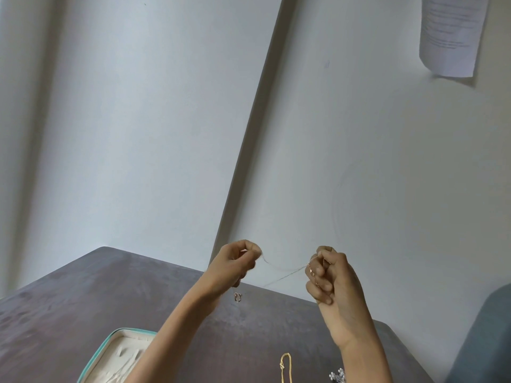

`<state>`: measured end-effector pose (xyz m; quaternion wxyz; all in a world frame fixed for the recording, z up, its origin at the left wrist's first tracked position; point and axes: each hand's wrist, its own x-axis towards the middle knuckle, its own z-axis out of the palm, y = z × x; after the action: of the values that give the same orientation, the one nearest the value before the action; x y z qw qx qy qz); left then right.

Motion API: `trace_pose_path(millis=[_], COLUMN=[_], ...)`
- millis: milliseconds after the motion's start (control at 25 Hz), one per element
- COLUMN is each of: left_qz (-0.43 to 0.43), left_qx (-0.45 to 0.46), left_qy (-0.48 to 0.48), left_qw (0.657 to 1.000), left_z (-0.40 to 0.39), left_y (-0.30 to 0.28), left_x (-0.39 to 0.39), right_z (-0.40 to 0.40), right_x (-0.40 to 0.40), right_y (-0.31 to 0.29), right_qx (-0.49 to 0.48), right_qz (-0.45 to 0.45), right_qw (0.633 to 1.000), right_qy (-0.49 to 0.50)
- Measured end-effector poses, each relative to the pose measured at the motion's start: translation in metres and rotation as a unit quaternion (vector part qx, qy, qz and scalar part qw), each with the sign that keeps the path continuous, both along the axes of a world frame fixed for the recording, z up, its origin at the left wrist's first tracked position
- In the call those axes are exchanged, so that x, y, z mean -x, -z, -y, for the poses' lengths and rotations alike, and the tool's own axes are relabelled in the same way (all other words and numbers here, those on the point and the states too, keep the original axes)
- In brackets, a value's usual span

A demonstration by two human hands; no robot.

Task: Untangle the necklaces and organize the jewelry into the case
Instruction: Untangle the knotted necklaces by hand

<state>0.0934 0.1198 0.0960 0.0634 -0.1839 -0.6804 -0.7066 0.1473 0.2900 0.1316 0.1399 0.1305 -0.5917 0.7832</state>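
The left hand [235, 262] is raised above the desk [83, 299] with its thumb and forefinger pinched together on one end of a thin chain [279, 270], the other fingers curled in beneath. The right hand [331, 280] is raised level with it and a little apart, its fingers curled round the other end of the same chain, where a bunched stretch with small rose-gold links shows between the fingers. Between the two hands the fine chain sags in a shallow arc; it looks like two strands running side by side, though it is too thin to count them with certainty. Below the left hand, one small ring-shaped pendant [237, 297] shows just over the desk top; whether it hangs from the chain or lies on the desk cannot be told. On the dark grey desk, near the lower edge of the view, lies one gold necklace [286, 366], and just to its right one small cluster of white and blue beads [338, 375]. At the lower left, partly behind the left forearm, sits one open jewelry case [121, 352] with a teal rim and a cream lining. One sheet of printed paper [453, 34] hangs on the white wall at the upper right.
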Motion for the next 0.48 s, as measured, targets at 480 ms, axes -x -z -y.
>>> trace_pose_path(millis=[480], left_qz=[-0.032], left_qx=[0.167], left_qy=[0.187], left_qw=[0.968], left_z=[-0.011], left_y=[-0.008], left_x=[-0.017], right_z=[-0.003], right_x=[-0.002], right_y=[0.002], right_qx=[-0.061], right_qz=[0.004], right_qw=[0.998], right_qy=[0.011])
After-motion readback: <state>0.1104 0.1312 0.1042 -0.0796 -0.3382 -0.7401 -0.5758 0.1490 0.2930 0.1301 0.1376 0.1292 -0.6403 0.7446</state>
